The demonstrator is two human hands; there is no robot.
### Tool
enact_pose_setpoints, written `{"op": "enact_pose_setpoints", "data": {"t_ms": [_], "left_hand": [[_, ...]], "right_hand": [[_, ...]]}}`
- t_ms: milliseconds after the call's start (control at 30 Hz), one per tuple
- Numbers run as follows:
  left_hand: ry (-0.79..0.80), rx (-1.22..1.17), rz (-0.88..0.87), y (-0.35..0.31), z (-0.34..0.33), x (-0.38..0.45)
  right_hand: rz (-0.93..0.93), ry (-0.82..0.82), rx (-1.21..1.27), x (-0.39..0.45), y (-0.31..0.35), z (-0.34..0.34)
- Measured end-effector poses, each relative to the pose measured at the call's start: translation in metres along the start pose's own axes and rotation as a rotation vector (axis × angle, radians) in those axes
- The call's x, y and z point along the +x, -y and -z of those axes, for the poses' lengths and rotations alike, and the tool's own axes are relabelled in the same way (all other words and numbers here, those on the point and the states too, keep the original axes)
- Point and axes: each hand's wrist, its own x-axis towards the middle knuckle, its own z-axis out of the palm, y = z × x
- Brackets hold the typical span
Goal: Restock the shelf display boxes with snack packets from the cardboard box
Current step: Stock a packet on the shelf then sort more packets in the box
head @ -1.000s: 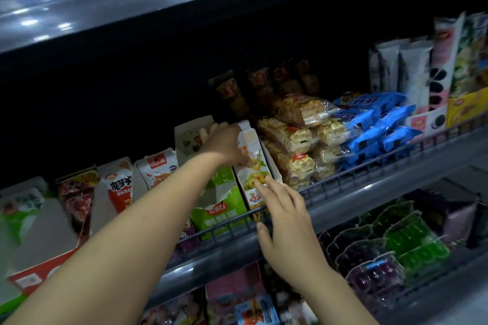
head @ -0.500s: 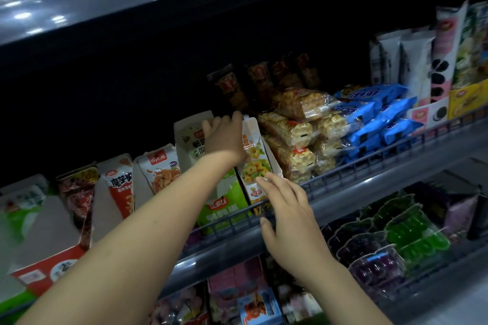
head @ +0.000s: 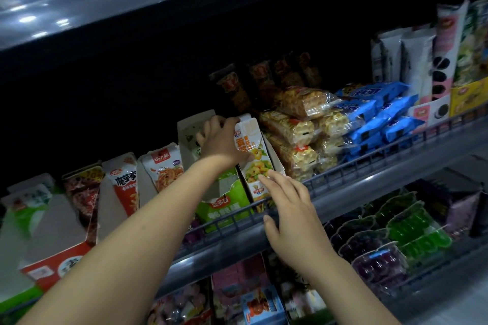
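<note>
Spanning the scene from left to right, the shelf (head: 343, 192) carried a row of display boxes behind a wire rail (head: 356, 163). Near its middle stood the green box (head: 227, 206), its torn front edge against the rail, with waffle packs (head: 298, 137) stacked just to its right. A white-and-yellow packet (head: 253, 155) stood upright in the right part of the box. The left hand (head: 221, 142) reached over the box top and held the packet's upper end, fingers curled round it and the thumb side hidden. The right hand (head: 290, 216) lay flat and relaxed, fingertips (head: 264, 179) touching the packet's lower front, holding nothing. The packet thus lay between the two hands, top gripped, bottom steadied. The cardboard supply box was out of view.

Judged risks: pushing the packet down hard could crumple it or split the torn box front further; a sideways shove could tip the neighbouring waffle packs; releasing early might let the packet lean forward over the rail.
</note>
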Motion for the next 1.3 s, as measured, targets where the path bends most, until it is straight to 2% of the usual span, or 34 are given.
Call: {"op": "enact_pose_setpoints", "data": {"t_ms": [200,400,567,800,1033,1300], "left_hand": [[-0.104,-0.257,0.054,-0.003,0.011,-0.027],[-0.244,-0.494,-0.057,0.002,0.021,-0.113],[-0.286,-0.665,-0.018,0.01,0.009,-0.197],[-0.145,-0.811,0.234,0.032,-0.062,-0.298],[0.187,-0.933,0.502,0.037,-0.152,-0.378],[0.568,-0.883,0.623,0.037,-0.239,-0.437]], "right_hand": [[0.047,-0.01,0.033,-0.002,-0.003,-0.001],[0.114,-0.269,0.113,-0.017,0.0,-0.003],[-0.007,-0.188,0.224,-0.055,0.01,-0.022],[-0.147,-0.05,0.213,-0.127,-0.008,-0.07],[-0.441,0.14,0.176,-0.219,-0.047,-0.128],[-0.731,0.388,0.001,-0.285,-0.102,-0.165]]}}
